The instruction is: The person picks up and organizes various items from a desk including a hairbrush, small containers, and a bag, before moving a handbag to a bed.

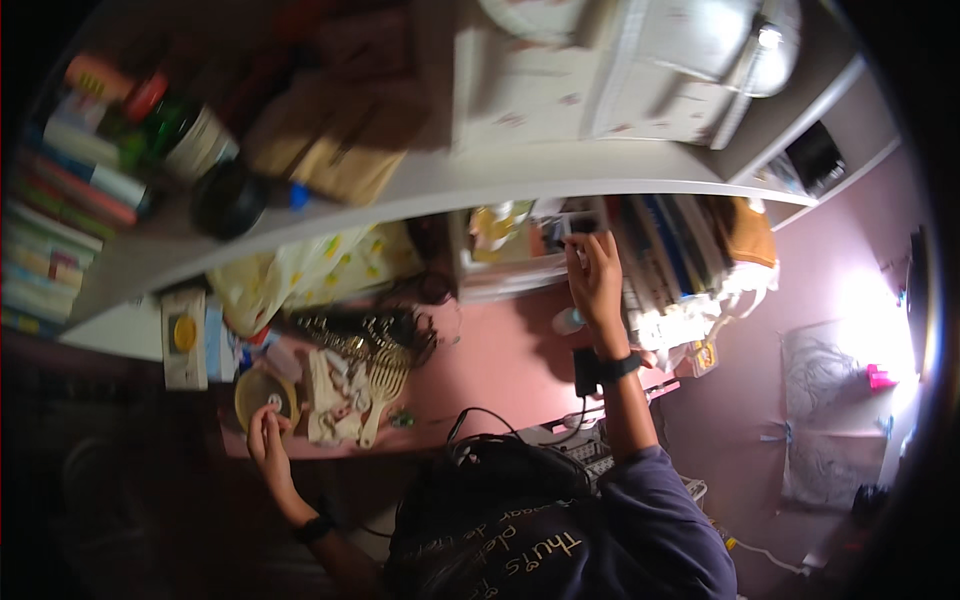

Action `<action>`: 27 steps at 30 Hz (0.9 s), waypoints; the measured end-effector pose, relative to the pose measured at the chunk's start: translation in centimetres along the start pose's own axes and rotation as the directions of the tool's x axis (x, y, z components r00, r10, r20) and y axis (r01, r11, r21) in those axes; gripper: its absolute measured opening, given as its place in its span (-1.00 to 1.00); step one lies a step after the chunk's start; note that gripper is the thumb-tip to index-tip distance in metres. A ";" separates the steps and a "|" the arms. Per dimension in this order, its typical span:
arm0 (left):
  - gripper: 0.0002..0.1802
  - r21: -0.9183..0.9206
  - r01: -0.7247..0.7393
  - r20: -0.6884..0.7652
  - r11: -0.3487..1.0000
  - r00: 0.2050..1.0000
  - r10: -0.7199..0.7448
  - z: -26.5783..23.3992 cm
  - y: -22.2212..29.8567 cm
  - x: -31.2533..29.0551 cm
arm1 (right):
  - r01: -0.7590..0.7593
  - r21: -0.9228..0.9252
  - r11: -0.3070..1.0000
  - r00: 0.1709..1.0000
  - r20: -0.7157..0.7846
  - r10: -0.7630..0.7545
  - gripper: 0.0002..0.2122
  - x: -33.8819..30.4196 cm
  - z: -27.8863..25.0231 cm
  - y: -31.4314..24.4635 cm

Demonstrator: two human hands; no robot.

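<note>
My left hand [268,438] rests at the near left edge of the pink desk [500,360], its fingers curled on the rim of a yellow round container [262,395]. My right hand [595,278] is stretched up to the cubby under the white shelf [450,185]. Its fingertips close on a small dark box [584,222] standing beside a row of upright books [665,245]. Each wrist wears a dark band. A small white bottle [567,321] stands just left of my right wrist.
A wooden comb [385,380], cream cloth and dark chains lie right of the yellow container. Bottles [185,135], a black round thing [228,200] and stacked books [60,230] crowd the upper shelf. A keyboard [590,450] and black cable [500,415] sit near my chest.
</note>
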State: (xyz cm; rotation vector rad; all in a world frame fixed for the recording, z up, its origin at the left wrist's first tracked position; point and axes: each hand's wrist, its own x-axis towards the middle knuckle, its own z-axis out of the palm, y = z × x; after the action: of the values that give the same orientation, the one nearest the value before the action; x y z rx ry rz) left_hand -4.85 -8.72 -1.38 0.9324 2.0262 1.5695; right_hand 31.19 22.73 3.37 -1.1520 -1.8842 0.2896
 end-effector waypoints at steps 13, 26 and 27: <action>-0.79 0.008 0.175 -0.148 0.985 0.974 -0.172 -5.5 -1.1 -7.4 | 0.372 0.406 0.835 0.161 0.857 -0.489 -0.79 -19.6 15.8 -1.7; -0.77 0.039 0.270 -0.184 0.962 0.948 -0.259 -7.6 -1.3 -8.8 | 0.661 0.330 0.674 0.197 0.790 -0.580 -0.91 -19.5 16.1 -1.9; -0.77 0.036 0.257 -0.168 0.966 0.954 -0.248 -7.3 -1.5 -8.5 | 0.618 0.253 0.744 0.292 0.805 -0.516 -0.93 -18.4 15.4 -2.4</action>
State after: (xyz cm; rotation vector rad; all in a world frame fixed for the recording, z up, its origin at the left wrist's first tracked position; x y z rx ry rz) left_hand -4.34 -20.01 -1.37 0.5508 2.2115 1.4941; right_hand 21.05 10.13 -14.55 -0.2238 -3.0964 0.3724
